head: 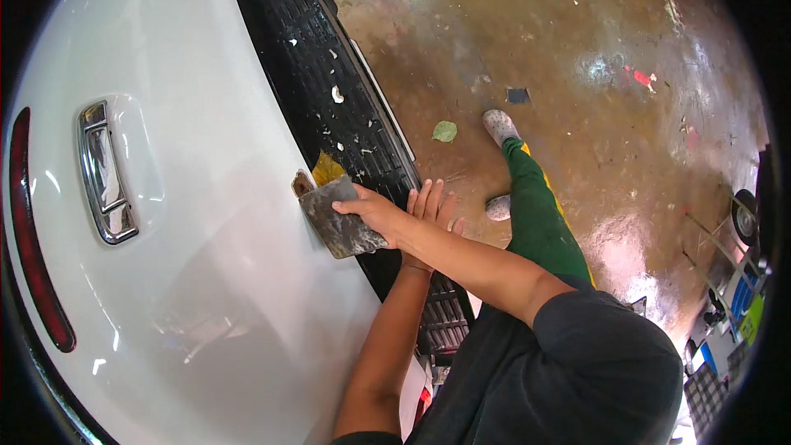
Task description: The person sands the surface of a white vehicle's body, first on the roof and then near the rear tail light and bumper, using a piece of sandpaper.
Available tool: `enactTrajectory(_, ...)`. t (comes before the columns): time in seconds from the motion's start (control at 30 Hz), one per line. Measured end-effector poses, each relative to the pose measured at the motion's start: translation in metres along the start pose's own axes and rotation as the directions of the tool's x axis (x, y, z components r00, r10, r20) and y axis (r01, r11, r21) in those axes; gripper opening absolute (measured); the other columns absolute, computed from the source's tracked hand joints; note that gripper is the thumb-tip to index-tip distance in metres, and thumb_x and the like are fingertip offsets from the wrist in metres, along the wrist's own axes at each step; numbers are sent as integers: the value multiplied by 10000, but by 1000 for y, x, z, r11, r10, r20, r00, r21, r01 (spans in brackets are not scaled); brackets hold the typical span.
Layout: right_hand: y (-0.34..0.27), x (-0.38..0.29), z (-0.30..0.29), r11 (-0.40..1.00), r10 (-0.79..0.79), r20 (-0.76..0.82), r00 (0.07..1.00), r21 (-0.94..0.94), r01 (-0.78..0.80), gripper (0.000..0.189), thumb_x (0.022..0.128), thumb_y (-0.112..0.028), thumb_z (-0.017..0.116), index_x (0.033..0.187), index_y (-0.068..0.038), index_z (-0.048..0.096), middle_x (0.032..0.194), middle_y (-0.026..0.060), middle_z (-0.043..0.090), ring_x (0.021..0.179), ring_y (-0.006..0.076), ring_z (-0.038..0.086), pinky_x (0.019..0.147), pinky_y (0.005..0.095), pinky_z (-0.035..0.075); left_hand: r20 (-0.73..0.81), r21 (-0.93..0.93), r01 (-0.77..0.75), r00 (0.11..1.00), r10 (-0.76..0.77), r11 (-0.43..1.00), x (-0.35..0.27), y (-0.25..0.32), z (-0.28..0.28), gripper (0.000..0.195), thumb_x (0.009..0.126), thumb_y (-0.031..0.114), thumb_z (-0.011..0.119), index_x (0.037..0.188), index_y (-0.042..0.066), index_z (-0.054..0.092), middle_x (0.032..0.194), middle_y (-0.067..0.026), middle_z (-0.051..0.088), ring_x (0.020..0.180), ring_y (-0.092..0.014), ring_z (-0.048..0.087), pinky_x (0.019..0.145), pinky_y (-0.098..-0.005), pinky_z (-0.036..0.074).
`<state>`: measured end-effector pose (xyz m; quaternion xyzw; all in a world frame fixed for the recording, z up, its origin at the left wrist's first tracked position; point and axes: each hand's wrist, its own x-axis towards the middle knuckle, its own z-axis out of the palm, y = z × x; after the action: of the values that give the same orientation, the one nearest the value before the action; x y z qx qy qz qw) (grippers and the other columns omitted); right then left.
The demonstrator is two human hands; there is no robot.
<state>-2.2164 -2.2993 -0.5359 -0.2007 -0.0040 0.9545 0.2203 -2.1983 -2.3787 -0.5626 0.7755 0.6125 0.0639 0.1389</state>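
My right hand grips a flat grey smeared plate by its edge, thumb on top. The other fingers are hidden beneath it. The plate lies over the lower edge of a white vehicle tailgate. At its upper corner, a brown bare patch with a ragged border shows in the white paint, and a yellow leaf-like piece sticks out. Under my right forearm, my left hand extends over the black step bumper, fingers apart. Its palm is mostly covered; nothing shows in its fingers.
White flakes are scattered on the bumper tread. The tailgate carries a chrome handle and a long red lamp. A green leaf and a dark square piece lie on the shiny brown floor. A wheeled metal frame stands at right.
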Motion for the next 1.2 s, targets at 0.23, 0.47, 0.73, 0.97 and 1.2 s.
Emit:
enactTrajectory(0.23, 7, 1, 24, 982, 31, 38, 999, 186, -37, 468, 983, -161, 667, 1415, -67, 515, 1255, 51, 663, 1101, 172, 666, 969, 343, 548, 71, -88, 74, 995, -68, 993, 7, 8, -15, 573, 894, 348, 689, 1371, 43, 596, 1570, -145, 436, 1508, -327, 332, 1245, -527, 214)
enactTrajectory(0.47, -119, 9, 138, 878, -389, 9, 921, 308, 368, 359, 982, -203, 670, 1297, -80, 548, 1179, 78, 647, 1089, 210, 647, 948, 407, 560, -9, 73, -13, 1000, 14, 997, -9, -12, 5, 555, 945, 377, 598, 1413, 79, 584, 1577, -143, 458, 1507, -338, 351, 1239, -537, 224)
enactTrajectory(0.73, -11, -26, 23, 985, -20, -133, 991, 166, 42, 424, 997, -155, 643, 1392, -66, 516, 1259, 86, 657, 1089, 203, 689, 912, 422, 604, 51, -44, 21, 999, -19, 999, -1, -1, 2, 571, 880, 372, 670, 1353, 58, 617, 1583, -137, 424, 1519, -315, 307, 1258, -520, 182)
enactTrajectory(0.97, 1, -13, 18, 993, 50, -88, 995, 109, -40, 422, 988, -149, 648, 1380, -54, 524, 1205, 71, 673, 1039, 178, 695, 899, 359, 594, 17, -38, 26, 1000, -26, 999, 1, 0, 2, 540, 878, 349, 675, 1332, 60, 627, 1578, -143, 421, 1512, -314, 314, 1253, -519, 190)
enactTrajectory(1.2, 7, -8, 20, 993, 4, -68, 998, 118, 4, 388, 984, -143, 644, 1343, -49, 530, 1167, 75, 681, 1014, 178, 698, 865, 349, 601, 34, -60, 40, 999, -38, 997, 3, 5, -3, 527, 906, 331, 660, 1348, 48, 611, 1574, -157, 422, 1513, -325, 309, 1251, -524, 188)
